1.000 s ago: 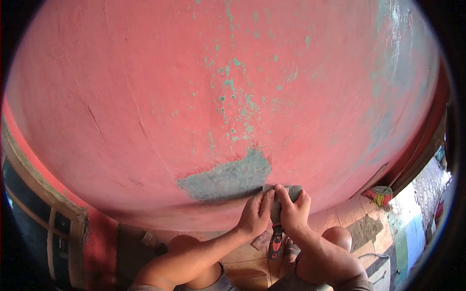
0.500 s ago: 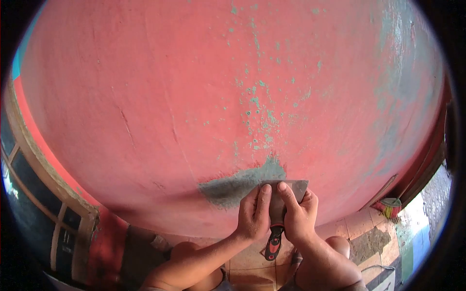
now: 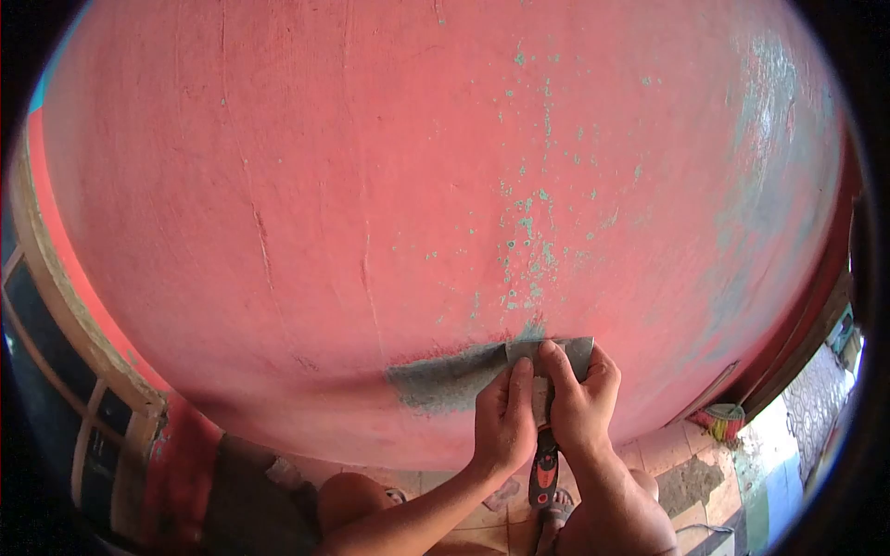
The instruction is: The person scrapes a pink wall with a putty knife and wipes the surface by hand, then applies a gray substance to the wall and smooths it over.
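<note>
Two hands are clamped on scraper point(image 3: 547, 371): left hand point(image 3: 503, 422) & right hand point(image 3: 579, 408) pressed on blade, blade up against red wall point(image 3: 324, 185), handle down, long axis approx. vertical.

Light: daylight is entering from 4 o'clock, brightening the floor point(image 3: 797, 435).
Wall point(image 3: 371, 185): evenly lit, matte.
Shadow: darkening toward 7 o'clock.
Distortion: fisheye is bulging the wall; black vignette is ringing edges.
Focus: centre sharp.
</note>
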Action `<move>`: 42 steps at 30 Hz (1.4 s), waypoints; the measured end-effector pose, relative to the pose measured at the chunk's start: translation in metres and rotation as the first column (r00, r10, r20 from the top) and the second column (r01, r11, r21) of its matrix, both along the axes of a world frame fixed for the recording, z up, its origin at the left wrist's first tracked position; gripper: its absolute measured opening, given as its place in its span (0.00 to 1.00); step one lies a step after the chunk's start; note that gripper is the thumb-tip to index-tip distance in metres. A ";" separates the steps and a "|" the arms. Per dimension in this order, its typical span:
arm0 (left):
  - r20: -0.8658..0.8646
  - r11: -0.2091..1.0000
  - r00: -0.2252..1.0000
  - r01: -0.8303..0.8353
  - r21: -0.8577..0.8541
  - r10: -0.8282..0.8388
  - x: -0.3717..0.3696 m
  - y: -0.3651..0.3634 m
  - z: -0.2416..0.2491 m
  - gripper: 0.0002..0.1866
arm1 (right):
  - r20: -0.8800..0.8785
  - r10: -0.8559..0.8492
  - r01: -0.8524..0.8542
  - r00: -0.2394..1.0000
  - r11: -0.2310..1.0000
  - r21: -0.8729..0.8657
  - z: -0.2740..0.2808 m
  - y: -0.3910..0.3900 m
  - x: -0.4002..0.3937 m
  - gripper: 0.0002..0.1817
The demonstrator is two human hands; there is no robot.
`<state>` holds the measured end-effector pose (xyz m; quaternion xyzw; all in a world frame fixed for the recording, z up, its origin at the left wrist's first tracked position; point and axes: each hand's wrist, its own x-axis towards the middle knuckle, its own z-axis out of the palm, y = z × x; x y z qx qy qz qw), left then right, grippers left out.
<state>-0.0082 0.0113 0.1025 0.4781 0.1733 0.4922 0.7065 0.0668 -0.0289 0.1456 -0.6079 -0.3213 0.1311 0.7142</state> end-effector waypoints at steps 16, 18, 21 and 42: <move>-0.054 0.978 0.981 -0.180 0.108 0.187 0.015 -0.003 0.002 0.20 | -0.012 0.011 -0.011 1.000 1.000 0.027 0.003 -0.001 0.006 0.10; -0.058 0.992 0.991 -0.123 0.018 0.124 0.016 0.000 0.000 0.20 | -0.031 0.031 -0.030 0.999 0.999 0.042 0.005 0.000 0.007 0.10; -0.081 0.981 0.982 -0.161 0.110 0.170 0.013 0.000 -0.002 0.19 | -0.105 0.044 -0.034 0.994 0.995 0.098 0.000 -0.002 0.002 0.09; -0.192 0.976 0.960 -0.185 0.115 0.204 0.008 0.009 -0.029 0.25 | -0.162 0.266 -0.235 0.950 0.954 0.184 0.004 -0.021 0.002 0.14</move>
